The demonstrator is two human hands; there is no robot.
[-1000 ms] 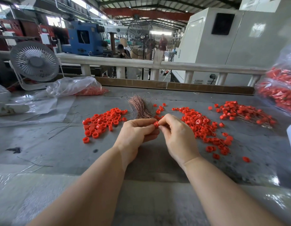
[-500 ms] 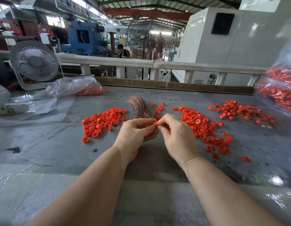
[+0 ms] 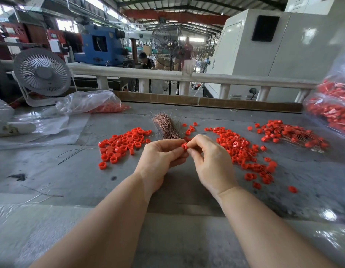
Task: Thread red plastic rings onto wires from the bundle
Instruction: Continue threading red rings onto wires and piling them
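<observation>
Both hands meet over the middle of the grey table (image 3: 75,176). My left hand (image 3: 160,159) and my right hand (image 3: 210,163) pinch one red plastic ring (image 3: 184,146) between their fingertips. Any wire in the ring is too thin to make out. Just behind the hands lies the copper wire bundle (image 3: 166,126), fanned at its far end. Loose red rings lie in a pile to the left (image 3: 121,146) and a larger pile to the right (image 3: 241,151). Rings with wires through them lie at the far right (image 3: 291,134).
A white desk fan (image 3: 42,74) stands at the back left beside a clear bag of red rings (image 3: 94,103). A bulging bag of red parts (image 3: 334,111) sits at the right edge. Stray dark wires (image 3: 75,151) lie on the left. A railing (image 3: 187,76) borders the table.
The hands stay in nearly the same spot, fingertips shifting slightly on the ring. A person in the far background has walked a little to the right.
</observation>
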